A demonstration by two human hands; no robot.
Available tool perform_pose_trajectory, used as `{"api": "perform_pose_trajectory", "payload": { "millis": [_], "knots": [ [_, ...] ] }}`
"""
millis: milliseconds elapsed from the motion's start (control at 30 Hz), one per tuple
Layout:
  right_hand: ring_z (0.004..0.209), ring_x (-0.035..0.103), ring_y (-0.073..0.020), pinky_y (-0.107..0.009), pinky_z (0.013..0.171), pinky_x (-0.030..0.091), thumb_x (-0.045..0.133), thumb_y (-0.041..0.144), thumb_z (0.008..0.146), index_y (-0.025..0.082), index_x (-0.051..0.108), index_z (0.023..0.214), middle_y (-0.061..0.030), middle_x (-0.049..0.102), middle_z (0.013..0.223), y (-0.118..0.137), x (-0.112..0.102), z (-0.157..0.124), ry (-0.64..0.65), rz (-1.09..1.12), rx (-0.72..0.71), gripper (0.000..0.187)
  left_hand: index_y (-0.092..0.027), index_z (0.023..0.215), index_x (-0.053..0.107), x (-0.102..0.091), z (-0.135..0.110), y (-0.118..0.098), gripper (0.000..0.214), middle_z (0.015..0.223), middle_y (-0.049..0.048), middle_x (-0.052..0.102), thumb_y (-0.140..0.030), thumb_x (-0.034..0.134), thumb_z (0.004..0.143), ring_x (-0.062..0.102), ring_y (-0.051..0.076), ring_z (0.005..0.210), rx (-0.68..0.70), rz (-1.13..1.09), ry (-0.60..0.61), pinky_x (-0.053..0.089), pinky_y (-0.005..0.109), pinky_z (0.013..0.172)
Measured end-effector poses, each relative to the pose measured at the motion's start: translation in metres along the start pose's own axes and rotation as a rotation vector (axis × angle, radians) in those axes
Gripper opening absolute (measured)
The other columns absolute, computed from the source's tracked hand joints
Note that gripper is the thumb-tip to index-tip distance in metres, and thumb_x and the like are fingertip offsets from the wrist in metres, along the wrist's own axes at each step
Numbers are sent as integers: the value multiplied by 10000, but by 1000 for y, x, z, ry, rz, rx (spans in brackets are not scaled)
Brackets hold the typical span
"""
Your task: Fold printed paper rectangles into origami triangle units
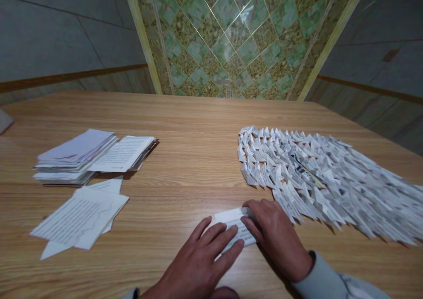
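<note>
A folded sheet of printed paper [243,228] lies on the table in front of me, between my two hands. My left hand [208,252] rests across its left part with the fingers stretched out and spread. My right hand [272,233] grips the paper's right end, its fingers bent over the edge. Just beyond my right hand stand many folded paper boats [297,175] in close rows. Part of the paper is hidden under my fingers.
Several loose printed sheets [84,215] lie at the left. Behind them are a stack of paper [72,153] and a smaller pile of printed pages [124,153]. The wooden table [185,123] reaches toward a wall of green patterned tiles [228,43].
</note>
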State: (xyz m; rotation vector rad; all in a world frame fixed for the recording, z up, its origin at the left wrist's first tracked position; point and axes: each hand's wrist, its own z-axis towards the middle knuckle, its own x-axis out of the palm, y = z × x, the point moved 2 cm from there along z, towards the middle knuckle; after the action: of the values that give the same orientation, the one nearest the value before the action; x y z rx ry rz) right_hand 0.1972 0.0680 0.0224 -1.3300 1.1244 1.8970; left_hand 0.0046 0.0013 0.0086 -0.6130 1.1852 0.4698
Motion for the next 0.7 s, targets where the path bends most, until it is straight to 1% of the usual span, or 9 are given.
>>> {"api": "perform_pose_trajectory", "payload": {
  "millis": [100, 167, 267, 333, 367, 433, 500, 633, 700],
  "knots": [
    [850, 579, -268, -396, 784, 417, 620, 146, 901, 194, 631, 989, -64, 640, 854, -1, 2, 0, -7, 10, -19, 101, -208, 1415, 475, -4, 2, -1, 695, 1414, 163, 584, -568, 668, 854, 542, 345, 1236, -6, -3, 27, 350, 569, 1091],
    [874, 583, -275, -413, 793, 439, 606, 139, 902, 186, 622, 1083, -77, 653, 902, -1, 0, 0, -43, 19, -50, 188, -209, 1413, 482, -8, 2, -1, 682, 1415, 163, 581, -569, 659, 861, 541, 344, 1233, -5, -7, 22, 347, 571, 1090],
    [1001, 578, -296, -452, 868, 454, 559, 144, 922, 151, 567, 1240, -129, 666, 1077, 3, -9, -4, -198, 16, -116, 318, -213, 1423, 476, -11, 2, -2, 683, 1421, 158, 577, -583, 637, 872, 540, 344, 1229, -4, -6, 26, 346, 572, 1086],
    [1085, 568, -297, -467, 933, 442, 515, 156, 947, 145, 554, 1281, -148, 655, 1200, 8, -16, -11, -303, 4, -183, 336, -216, 1438, 461, -10, 1, -2, 696, 1424, 150, 576, -607, 607, 881, 544, 340, 1225, 5, 6, 21, 346, 567, 1083],
    [1085, 578, -287, -459, 943, 444, 503, 164, 956, 156, 560, 1286, -141, 659, 1228, 11, -18, -16, -330, 0, -229, 336, -218, 1441, 457, -9, 1, -1, 699, 1421, 143, 579, -618, 592, 884, 547, 334, 1220, 8, 12, 9, 344, 561, 1086],
    [1043, 618, -260, -436, 957, 449, 533, 197, 950, 214, 613, 1235, -84, 707, 1184, 16, -18, -28, -287, -3, -353, 297, -227, 1436, 461, -6, 0, 0, 698, 1415, 126, 586, -643, 563, 885, 548, 315, 1218, 4, 18, -26, 334, 543, 1101],
    [1000, 655, -246, -422, 971, 452, 613, 278, 917, 234, 639, 1209, -46, 744, 1132, 17, -12, -41, -253, -52, -449, 296, -238, 1434, 463, -4, -1, 0, 694, 1416, 114, 586, -660, 533, 888, 542, 300, 1222, 2, 20, -55, 327, 528, 1114],
    [1044, 669, -263, -420, 923, 472, 658, 393, 886, 167, 601, 1305, -66, 729, 1206, 8, 2, -61, -276, -240, -608, 480, -249, 1468, 420, -5, -1, 0, 707, 1442, 113, 563, -653, 527, 897, 538, 313, 1232, -4, 10, -18, 339, 542, 1099],
    [1077, 663, -265, -417, 916, 466, 651, 403, 885, 177, 595, 1322, -63, 702, 1258, 3, 4, -65, -267, -304, -604, 495, -253, 1479, 403, -7, 0, -1, 709, 1459, 116, 546, -649, 522, 904, 537, 331, 1236, -22, -10, 22, 339, 563, 1085]
  ]
}}
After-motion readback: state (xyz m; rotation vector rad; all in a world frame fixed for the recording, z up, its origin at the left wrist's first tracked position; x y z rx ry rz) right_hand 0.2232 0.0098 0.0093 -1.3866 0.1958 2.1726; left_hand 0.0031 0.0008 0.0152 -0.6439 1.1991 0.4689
